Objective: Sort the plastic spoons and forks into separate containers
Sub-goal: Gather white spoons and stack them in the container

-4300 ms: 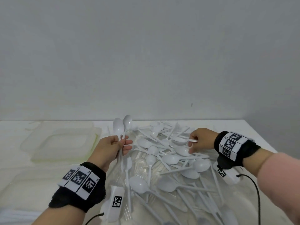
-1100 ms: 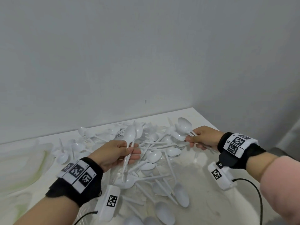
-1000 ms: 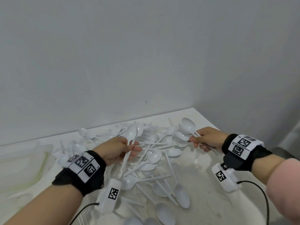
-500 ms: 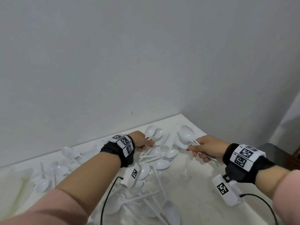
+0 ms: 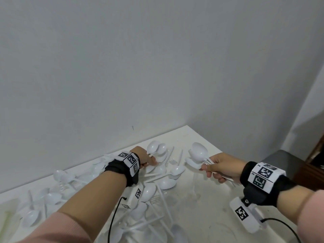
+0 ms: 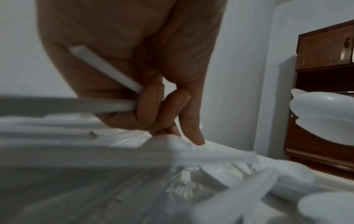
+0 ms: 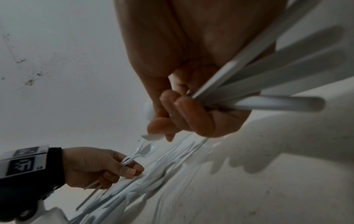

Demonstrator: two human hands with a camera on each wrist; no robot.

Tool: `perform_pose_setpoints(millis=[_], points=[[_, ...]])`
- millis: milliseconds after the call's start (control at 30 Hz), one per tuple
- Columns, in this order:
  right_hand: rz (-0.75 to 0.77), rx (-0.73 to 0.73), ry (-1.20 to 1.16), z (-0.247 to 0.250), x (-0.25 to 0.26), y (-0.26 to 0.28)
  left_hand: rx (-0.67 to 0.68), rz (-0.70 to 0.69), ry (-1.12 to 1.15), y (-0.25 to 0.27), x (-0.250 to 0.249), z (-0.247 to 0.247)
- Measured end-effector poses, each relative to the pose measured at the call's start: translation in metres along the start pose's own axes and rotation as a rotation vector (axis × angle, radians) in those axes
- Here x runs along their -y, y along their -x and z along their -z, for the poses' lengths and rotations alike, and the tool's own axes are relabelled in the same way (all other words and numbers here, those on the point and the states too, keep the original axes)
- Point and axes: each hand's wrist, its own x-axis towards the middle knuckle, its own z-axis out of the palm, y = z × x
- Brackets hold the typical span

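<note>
White plastic spoons (image 5: 158, 187) and forks (image 5: 172, 161) lie scattered in a loose heap on the white counter (image 5: 201, 195), which stands against a grey wall (image 5: 140, 67). The left hand (image 5: 142, 157) reaches across the heap toward the far edge of the counter. Its grip is curled round the handles of 2 spoons (image 5: 156, 149), whose bowls rise beyond the knuckles. In the left wrist view the handles (image 6: 107, 71) cross the palm, while one finger (image 6: 191, 121) extends down and touches a piece of cutlery in the heap. Which piece it touches cannot be told, since the view is blurred.

The right hand (image 5: 221, 168) hovers above the counter near its right corner, apart from the heap. Its grip is clamped on a bundle of spoons (image 5: 199, 153), bowls pointing toward the wall. In the right wrist view the bundled handles (image 7: 268, 84) fan out behind the curled fingers (image 7: 191, 115). The number of pieces in the bundle cannot be told.

Each wrist carries a black band (image 5: 259, 188) with square printed markers. A dark wooden cabinet (image 6: 325, 50) stands beyond the counter at the right.
</note>
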Motion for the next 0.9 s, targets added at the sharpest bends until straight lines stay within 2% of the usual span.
perform_pose_setpoints(millis=[167, 400, 633, 733, 833, 900], points=[[-0.004, 0.000, -0.009, -0.004, -0.002, -0.001, -0.029, -0.031, -0.087, -0.006, -0.001, -0.011], [-0.004, -0.013, 0.000, -0.006, -0.002, -0.003, -0.016, 0.013, 0.033, -0.006, -0.001, -0.009], [-0.002, -0.005, 0.021, -0.012, 0.003, -0.005, 0.030, -0.089, 0.160, 0.004, -0.003, 0.015], [0.005, 0.009, 0.035, -0.017, 0.007, -0.006, -0.018, -0.137, 0.223, 0.009, -0.002, 0.031], [0.017, 0.017, 0.042, -0.021, 0.012, -0.009, -0.052, -0.149, 0.284, 0.018, 0.003, 0.045], [0.023, 0.022, 0.047, -0.024, 0.016, -0.011, -0.021, -0.137, 0.359, 0.027, 0.011, 0.053]])
